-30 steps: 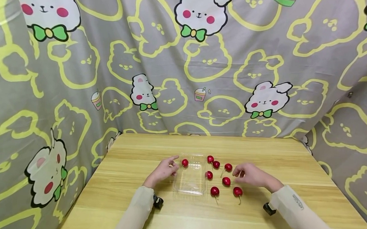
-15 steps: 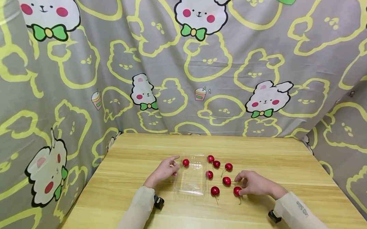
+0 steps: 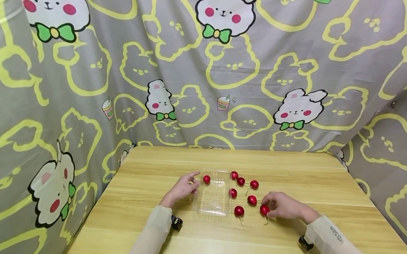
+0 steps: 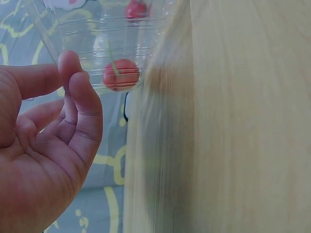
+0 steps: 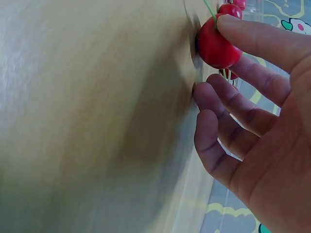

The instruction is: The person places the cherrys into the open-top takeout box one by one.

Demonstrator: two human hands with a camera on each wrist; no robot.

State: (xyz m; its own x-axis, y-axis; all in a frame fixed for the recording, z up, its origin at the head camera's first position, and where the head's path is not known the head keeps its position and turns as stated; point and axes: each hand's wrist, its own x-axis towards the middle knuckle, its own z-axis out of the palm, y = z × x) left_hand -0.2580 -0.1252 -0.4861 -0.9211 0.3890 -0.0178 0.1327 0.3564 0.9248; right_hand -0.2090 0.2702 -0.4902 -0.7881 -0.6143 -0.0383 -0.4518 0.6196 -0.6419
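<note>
My right hand [image 3: 283, 205] pinches a red cherry [image 3: 264, 210] with a green stem between thumb and forefinger, low at the tabletop. In the right wrist view the thumb presses the near side of this cherry [image 5: 217, 47], and the other fingers curve loosely below. My left hand [image 3: 183, 187] stays at the left wall of a clear plastic box [image 3: 211, 210], fingertips right at its edge. Through that wall, the left wrist view shows a cherry [image 4: 121, 75] beside the loosely bent fingers [image 4: 87, 97]. One cherry [image 3: 206, 179] lies inside the box, at its far left corner.
Several more cherries lie right of the box, among them one near the right hand [image 3: 252, 200], a front one [image 3: 239, 210] and one against the box wall [image 3: 233, 193]. The wooden table [image 3: 151, 234] ends at a patterned grey curtain [image 3: 199, 77].
My right hand has come down and toward me from beside another cherry, and its thumb and forefinger have closed on the front right cherry. The left hand has kept its place.
</note>
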